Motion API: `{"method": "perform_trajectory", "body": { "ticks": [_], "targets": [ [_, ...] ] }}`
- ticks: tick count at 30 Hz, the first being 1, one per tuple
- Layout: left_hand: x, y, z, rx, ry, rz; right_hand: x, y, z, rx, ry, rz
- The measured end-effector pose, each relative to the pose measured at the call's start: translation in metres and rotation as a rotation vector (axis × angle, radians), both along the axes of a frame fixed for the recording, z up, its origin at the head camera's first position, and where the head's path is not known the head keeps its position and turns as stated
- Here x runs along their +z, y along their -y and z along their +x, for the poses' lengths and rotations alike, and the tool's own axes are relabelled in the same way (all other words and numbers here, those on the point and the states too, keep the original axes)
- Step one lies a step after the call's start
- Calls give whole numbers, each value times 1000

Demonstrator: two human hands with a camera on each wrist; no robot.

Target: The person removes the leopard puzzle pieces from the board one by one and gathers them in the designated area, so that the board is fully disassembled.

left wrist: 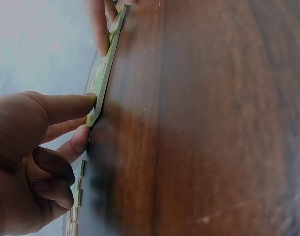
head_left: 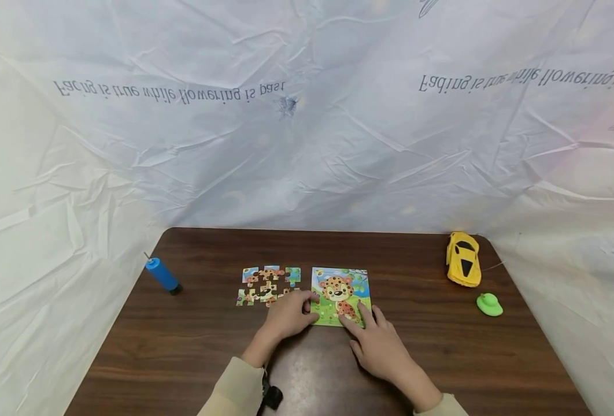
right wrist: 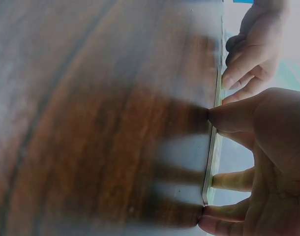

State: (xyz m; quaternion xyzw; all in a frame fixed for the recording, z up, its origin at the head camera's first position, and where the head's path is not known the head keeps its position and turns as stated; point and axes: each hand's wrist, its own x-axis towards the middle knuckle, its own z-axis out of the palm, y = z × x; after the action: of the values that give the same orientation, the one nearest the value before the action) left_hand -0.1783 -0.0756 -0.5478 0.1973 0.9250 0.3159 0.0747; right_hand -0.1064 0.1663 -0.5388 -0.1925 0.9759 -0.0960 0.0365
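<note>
- Lower centre of the head view: a person's left hand and right hand are working at the near edge of a leopard puzzle board lying on a dark wooden table.
- The left wrist view is showing the left thumb and a fingertip pinching the board's corner; the other fingers are curled.
- The right wrist view is showing spread right fingertips pressing the board's thin edge.
- Only the head view is taking in loose puzzle pieces just left of the board, a blue pump at left, and a yellow toy car and a small green toy at right.
</note>
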Motion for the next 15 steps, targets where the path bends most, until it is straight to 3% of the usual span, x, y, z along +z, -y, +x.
{"method": "perform_trajectory", "body": {
  "ticks": [10,15],
  "targets": [
    [2,0,-1,-20,28,-42,0,0,0,11,3,25],
    [2,-1,0,-9,-3,-47,1,1,0,10,4,22]
  ]
}}
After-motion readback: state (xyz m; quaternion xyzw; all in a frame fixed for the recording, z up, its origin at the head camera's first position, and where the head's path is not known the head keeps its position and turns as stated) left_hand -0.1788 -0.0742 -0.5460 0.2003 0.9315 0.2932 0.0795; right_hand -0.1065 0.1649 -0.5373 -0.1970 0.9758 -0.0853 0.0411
